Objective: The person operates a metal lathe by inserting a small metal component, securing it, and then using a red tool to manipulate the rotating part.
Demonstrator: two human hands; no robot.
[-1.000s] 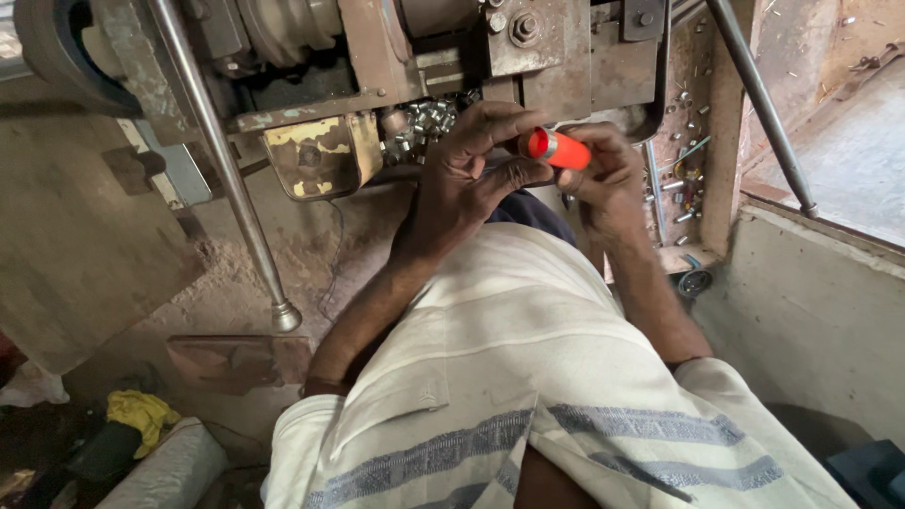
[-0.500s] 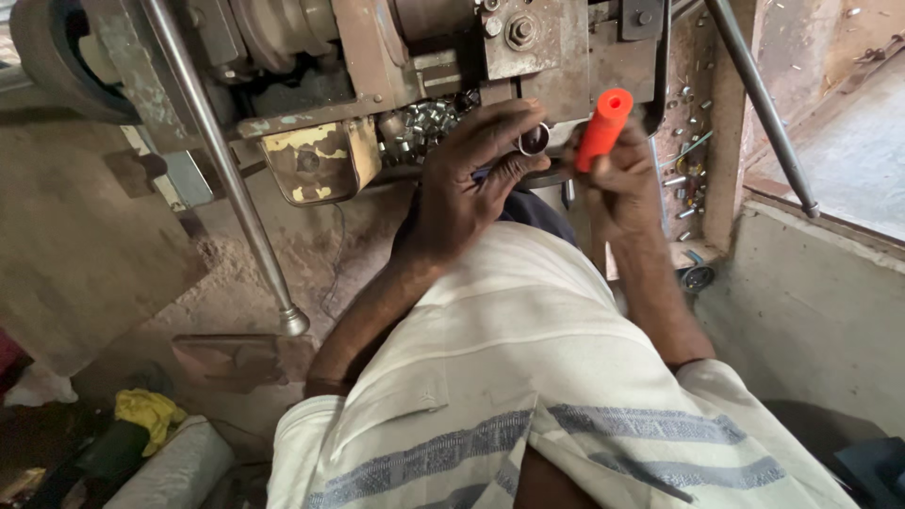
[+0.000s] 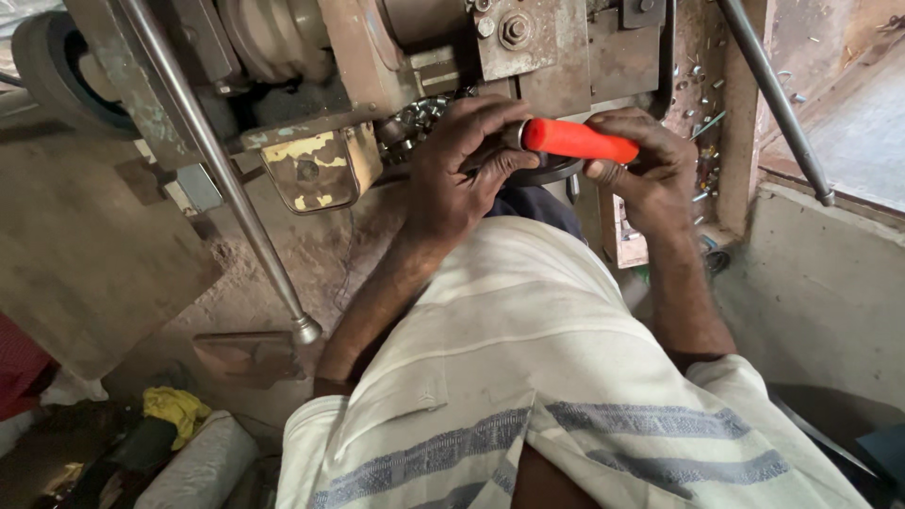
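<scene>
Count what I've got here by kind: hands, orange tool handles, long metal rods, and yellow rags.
Hands: 2, left hand and right hand
Orange tool handle: 1, held between both hands
Long metal rods: 2, left rod and right rod
Yellow rag: 1
Total: 6

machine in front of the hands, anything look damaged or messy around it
Yes. The yellow plate on the machine has chipped, worn paint. Small screws and metal bits lie scattered on the ledge right of the right hand. Both hands, left hand too, hold an orange-handled tool, which looks intact.
</scene>
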